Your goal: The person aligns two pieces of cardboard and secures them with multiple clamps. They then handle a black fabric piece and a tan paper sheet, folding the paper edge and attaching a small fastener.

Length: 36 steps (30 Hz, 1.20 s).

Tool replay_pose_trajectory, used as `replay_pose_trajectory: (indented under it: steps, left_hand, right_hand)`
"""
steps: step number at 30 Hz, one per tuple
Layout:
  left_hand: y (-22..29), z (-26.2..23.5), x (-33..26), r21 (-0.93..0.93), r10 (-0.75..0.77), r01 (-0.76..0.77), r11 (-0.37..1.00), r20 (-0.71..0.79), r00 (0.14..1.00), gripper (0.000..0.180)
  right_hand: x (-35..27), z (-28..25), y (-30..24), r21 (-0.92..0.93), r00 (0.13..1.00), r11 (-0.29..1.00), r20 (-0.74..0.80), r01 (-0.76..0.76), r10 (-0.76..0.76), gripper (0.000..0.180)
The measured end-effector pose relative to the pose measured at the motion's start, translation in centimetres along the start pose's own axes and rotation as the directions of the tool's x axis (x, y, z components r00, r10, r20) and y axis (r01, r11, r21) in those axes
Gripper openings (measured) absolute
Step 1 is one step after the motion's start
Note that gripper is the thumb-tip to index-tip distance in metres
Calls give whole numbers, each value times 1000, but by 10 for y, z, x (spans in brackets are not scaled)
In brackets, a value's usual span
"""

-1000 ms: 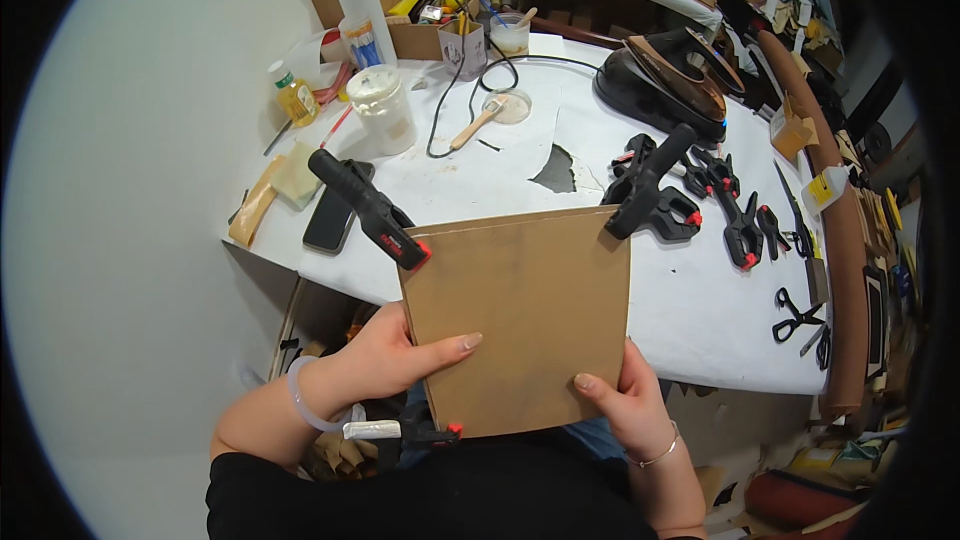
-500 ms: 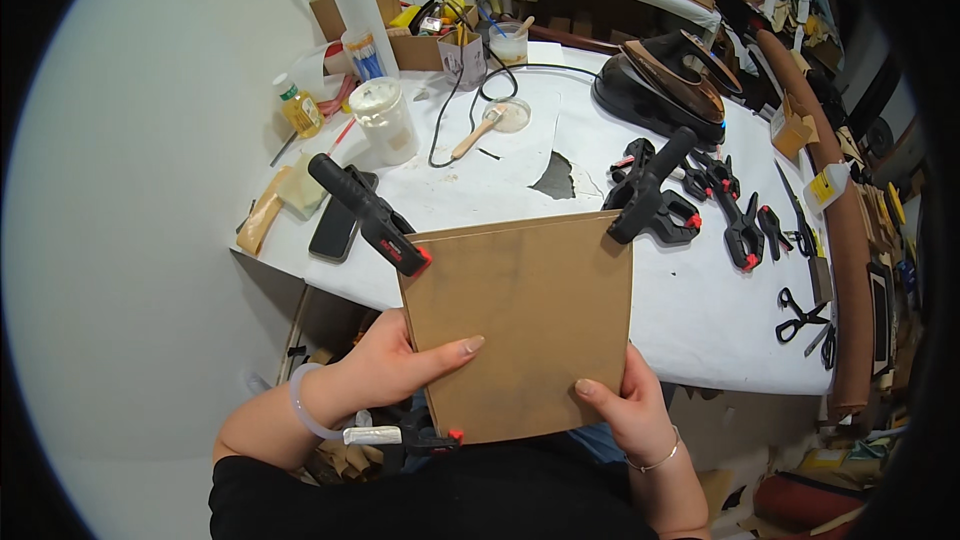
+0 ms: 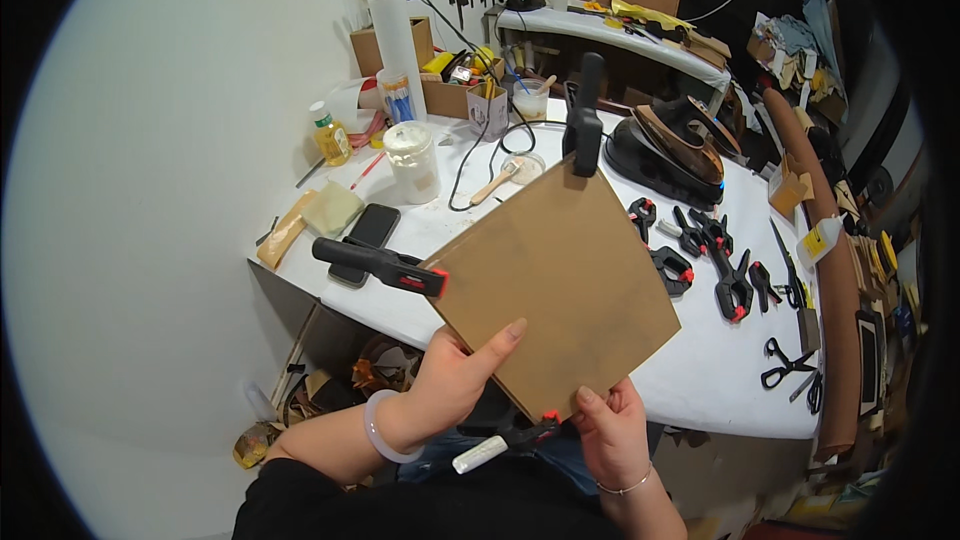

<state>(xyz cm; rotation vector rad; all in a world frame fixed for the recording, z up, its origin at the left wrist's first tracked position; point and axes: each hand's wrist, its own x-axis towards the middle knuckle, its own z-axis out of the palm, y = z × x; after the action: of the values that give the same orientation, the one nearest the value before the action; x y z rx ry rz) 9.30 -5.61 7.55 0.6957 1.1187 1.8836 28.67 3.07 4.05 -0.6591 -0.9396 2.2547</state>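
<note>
A flat, square brown board (image 3: 560, 280) is held up over the front of the table, tilted with one corner toward the top. My left hand (image 3: 455, 380) grips its lower left edge, thumb lying on the face and fingers behind. At the bottom edge, my right hand (image 3: 610, 430) pinches it with the thumb in front. A black spring clamp (image 3: 380, 266) bites the left corner, and another clamp (image 3: 586, 120) sits on the top corner. A third clamp (image 3: 510, 440), with a whitish wrapped handle, hangs at the bottom corner. What backs the board is hidden.
On the white table (image 3: 720, 390) stand a black-and-copper iron (image 3: 670, 150), several loose clamps (image 3: 733, 290), scissors (image 3: 787, 365) and a phone (image 3: 366, 243). Farther back are a white tub (image 3: 412, 165), a brush (image 3: 497, 183), a yellow bottle (image 3: 331, 137) and a paper roll (image 3: 398, 50). A brown roll (image 3: 840, 360) lines the right edge.
The board has turned clockwise with its clamps, its top corner now higher and nearer the iron. My right hand has shifted along it toward the bottom clamp. The view has tipped up slightly.
</note>
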Motion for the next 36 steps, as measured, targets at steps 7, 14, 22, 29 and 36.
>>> replay_pose_trajectory:
  steps: [7, 14, 22, 29, 36]
  left_hand:
    - [-9, 3, 1, -62, 91, -97, 993, -92, 992, 35]
    - [-5, 10, -4, -63, 119, -127, 990, -109, 987, 33]
    - [-7, 10, -6, -73, 114, -123, 990, -123, 986, 32]
    - [-3, 20, -11, -20, 175, -179, 984, -114, 978, 29]
    - [-5, 21, -13, -10, 165, -167, 986, -121, 979, 27]
  right_hand:
    - [-8, -10, -2, -98, 998, 993, 0, 66, -66, 30]
    - [-13, -4, -2, -124, 992, 984, 21, 130, -128, 35]
    - [-15, -4, -3, -142, 993, 983, -30, 113, -118, 37]
    - [-18, -10, -4, -128, 989, 982, -36, 137, -143, 38]
    - [-20, -9, -7, -131, 988, 981, -49, 142, -149, 39]
